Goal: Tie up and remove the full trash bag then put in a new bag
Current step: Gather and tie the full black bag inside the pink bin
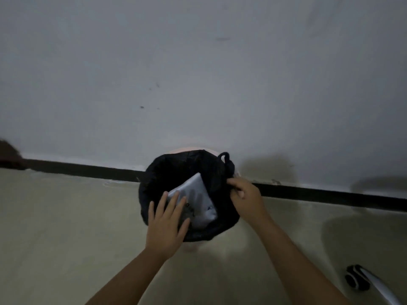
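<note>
A round bin stands on the floor against the wall, lined with a black trash bag (174,170); a sliver of the bin's pale pink rim (187,150) shows at the back. Inside lies a crumpled white wrapper (198,194) with some dark trash beside it. My left hand (166,225) hovers flat over the bag's near-left edge, fingers spread, holding nothing. My right hand (244,192) pinches the bag's rim at the right side, just below a knotted black loop (225,160) of the bag that sticks up.
A white wall (198,73) rises right behind the bin, with a black skirting strip (330,195) along its base. Beige floor (66,216) spreads on both sides. A black-and-white object (356,277) lies at the lower right. A dark shape (8,154) sits at the left edge.
</note>
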A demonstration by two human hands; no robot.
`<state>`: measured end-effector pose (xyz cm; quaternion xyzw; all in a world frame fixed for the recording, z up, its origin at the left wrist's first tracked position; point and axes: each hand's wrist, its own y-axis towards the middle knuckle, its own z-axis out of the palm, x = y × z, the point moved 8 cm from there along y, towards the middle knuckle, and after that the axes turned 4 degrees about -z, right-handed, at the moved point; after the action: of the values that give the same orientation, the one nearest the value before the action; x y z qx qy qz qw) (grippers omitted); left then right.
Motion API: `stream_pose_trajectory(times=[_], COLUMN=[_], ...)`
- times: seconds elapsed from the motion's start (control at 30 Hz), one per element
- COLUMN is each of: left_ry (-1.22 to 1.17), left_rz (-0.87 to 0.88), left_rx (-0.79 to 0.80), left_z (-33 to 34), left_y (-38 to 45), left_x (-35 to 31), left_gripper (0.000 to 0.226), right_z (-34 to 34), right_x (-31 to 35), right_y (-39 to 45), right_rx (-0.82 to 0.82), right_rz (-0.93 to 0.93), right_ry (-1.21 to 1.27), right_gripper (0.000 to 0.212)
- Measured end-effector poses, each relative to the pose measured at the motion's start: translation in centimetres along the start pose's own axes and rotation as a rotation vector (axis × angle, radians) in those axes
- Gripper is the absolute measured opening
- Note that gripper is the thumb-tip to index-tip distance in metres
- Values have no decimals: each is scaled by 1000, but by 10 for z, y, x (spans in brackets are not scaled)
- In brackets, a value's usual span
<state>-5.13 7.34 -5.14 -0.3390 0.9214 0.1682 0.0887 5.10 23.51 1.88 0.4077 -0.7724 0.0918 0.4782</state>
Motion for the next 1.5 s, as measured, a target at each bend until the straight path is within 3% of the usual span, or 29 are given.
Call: stream_pose_trajectory(times=[0.1, 0.2, 0.27, 0.33, 0.43, 0.6, 0.67, 0.73, 0.8, 0.9, 1.0, 1.07, 1.13, 1.23, 1.3, 1.37, 1.5], left_ry=[-186, -500, -673, -726, -955, -1692, -1821, -1885, -1877, -1597, -1262, -1051, -984, -1013, -1056, -1108, -1131], left_rz=[-148, -557, -761, -758, -778, -1099, -1145, -1162, -1192, -1025, -703, -465, -328, -239, -169, -171, -312], left_rx=[-99, -155, -68, 23, 108, 152, 170, 165, 119, 23, -69, -129, -182, -202, -99, -31, -215], left_z=[-16, -12, 6, 20, 37, 64, 71, 65, 49, 2, -54, -94, -120, -141, -136, -128, -130], left_y=[-10, -26, -37, -35, -24, 0, 8, 10, 3, -8, 5, 29, 51, 76, 84, 86, 92], left_x=[27, 81, 105, 111, 113, 118, 124, 126, 130, 144, 139, 119, 97, 60, 35, 21, 33], left_gripper=[59, 62, 49, 45, 45, 56, 47, 18, 22, 28, 17, 11, 11, 9, 18, 30, 31], right_z=[35, 50, 60, 68, 79, 84, 84, 83, 79, 70, 63, 53, 39, 5, -10, -23, -56], right_x=[16, 20, 28, 34, 43, 70, 72, 63, 60, 58, 62, 70, 78, 91, 90, 87, 78], right_y=[-3, -1, 3, 5, 6, 6, 5, 2, -4, -11, -10, -2, 10, 21, 24, 25, 33], right_rx=[127, 80, 89, 79, 81, 39, 28, 34, 17, -22, -68, -128, -217, -342, -356, -373, -492], right_rz=[-127, -158, -123, -120, -133, -195, -137, -35, 6, 28, -27, -78, -89, -108, -96, -56, -26], right_ry=[-354, -635, -726, -771, -747, -664, -565, -464, -396, -236, -255, -312, -321, -200, -2, 188, 304], right_gripper=[45, 51, 38, 24, 33, 31, 34, 28, 25, 16, 45, 52, 48, 30, 16, 27, 36])
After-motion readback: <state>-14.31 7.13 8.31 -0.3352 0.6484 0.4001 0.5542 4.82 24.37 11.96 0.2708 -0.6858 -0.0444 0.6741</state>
